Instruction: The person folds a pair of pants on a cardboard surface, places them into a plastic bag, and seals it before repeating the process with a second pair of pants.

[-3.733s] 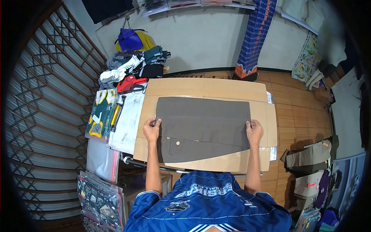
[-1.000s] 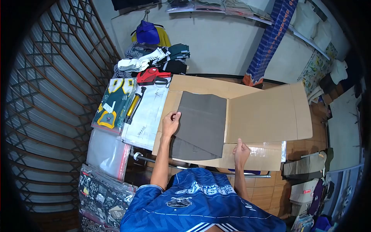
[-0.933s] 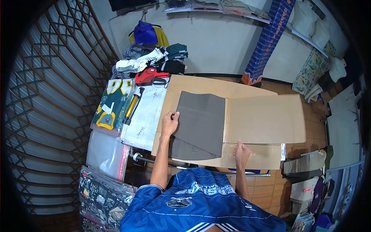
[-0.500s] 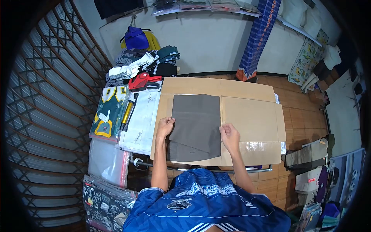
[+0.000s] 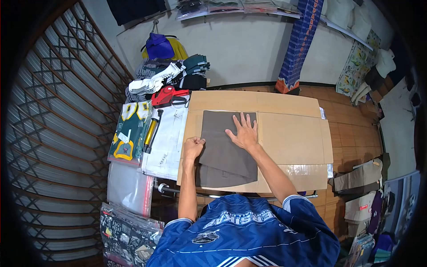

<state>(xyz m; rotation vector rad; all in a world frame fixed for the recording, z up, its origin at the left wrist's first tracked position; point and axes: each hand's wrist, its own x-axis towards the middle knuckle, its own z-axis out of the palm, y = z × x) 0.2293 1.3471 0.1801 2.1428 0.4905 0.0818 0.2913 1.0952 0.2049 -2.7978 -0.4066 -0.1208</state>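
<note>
A folded dark grey garment (image 5: 227, 155) lies flat on a sheet of cardboard (image 5: 293, 138), with a slanting flap across its lower part. My left hand (image 5: 193, 147) is closed at the garment's left edge, thumb and finger pinching the cloth there. Fingers spread, my right hand (image 5: 244, 132) rests flat on the garment's upper right part. Its kind of garment cannot be made out from the folded shape.
Left of the cardboard are a red tool (image 5: 169, 96), a yellow-and-black hand pump (image 5: 152, 132) and a bagged green jersey (image 5: 129, 131). Clothes (image 5: 155, 79) are piled behind them. Plastic bags (image 5: 126, 187) lie at the near left. A metal bar (image 5: 178, 190) runs along the near edge.
My right hand has moved from the garment's right edge up and left onto its top, opening flat. My left hand stays at the left edge. The view has shifted slightly.
</note>
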